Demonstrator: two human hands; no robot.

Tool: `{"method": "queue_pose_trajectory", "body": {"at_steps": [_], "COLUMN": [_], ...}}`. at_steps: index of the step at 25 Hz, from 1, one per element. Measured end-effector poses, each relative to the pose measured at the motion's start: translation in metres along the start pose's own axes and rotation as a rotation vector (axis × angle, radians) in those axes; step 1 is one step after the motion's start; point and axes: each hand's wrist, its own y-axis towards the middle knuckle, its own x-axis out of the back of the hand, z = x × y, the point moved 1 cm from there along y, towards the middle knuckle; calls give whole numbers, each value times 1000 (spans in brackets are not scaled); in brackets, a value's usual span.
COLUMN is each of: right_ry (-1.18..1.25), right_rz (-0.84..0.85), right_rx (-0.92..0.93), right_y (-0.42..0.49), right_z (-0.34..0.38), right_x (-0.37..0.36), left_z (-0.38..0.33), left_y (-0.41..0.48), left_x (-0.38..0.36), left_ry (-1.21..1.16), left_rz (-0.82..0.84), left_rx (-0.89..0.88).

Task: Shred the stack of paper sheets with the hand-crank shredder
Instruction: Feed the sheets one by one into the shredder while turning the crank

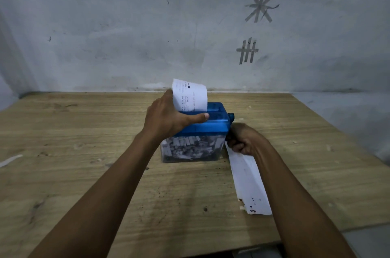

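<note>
My left hand grips the hand-crank shredder on the worktop, a printed sheet upright in its slot; my right hand fists the crank. The bin looks packed, so shreds may jam the cutters.

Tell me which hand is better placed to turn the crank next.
Right. The right hand has its fingers curled round the crank on the shredder's right side; the left hand lies across the lid, steadying the sheet in the slot.
</note>
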Motion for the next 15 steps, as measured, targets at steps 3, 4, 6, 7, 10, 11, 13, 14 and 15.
{"method": "queue_pose_trajectory", "body": {"at_steps": [3, 4, 6, 7, 10, 11, 13, 14, 15], "right_ry": [-195, -248, -330, -343, -304, -276, -256, -276, -295], "right_rz": [-132, -181, -251, -290, -483, -543, -643, -652, -628], "right_rx": [49, 107, 233, 292, 418, 455, 498, 492, 469], "right_y": [-42, -54, -71, -75, -73, -70, -56, -46, -35], "right_z": [-23, -26, -21, -14, 11, 20, 44, 57, 70], "right_x": [0, 2, 4, 4, -1, -3, -2, 0, 1], "left_z": [2, 4, 5, 5, 5, 4, 4, 4, 4], "left_y": [-3, -4, -3, -1, 5, 4, 1, 0, 0], "left_x": [-2, -4, -5, -4, -3, -2, -3, -4, -3], "left_ry": [-15, -9, 31, 59, 131, 114, 14, -30, -57], "left_rz": [-13, -7, 5, 8, 17, 37, 91, 104, 99], "left_rx": [-2, -8, -2, 2, -19, -32, -60, -72, -82]}}
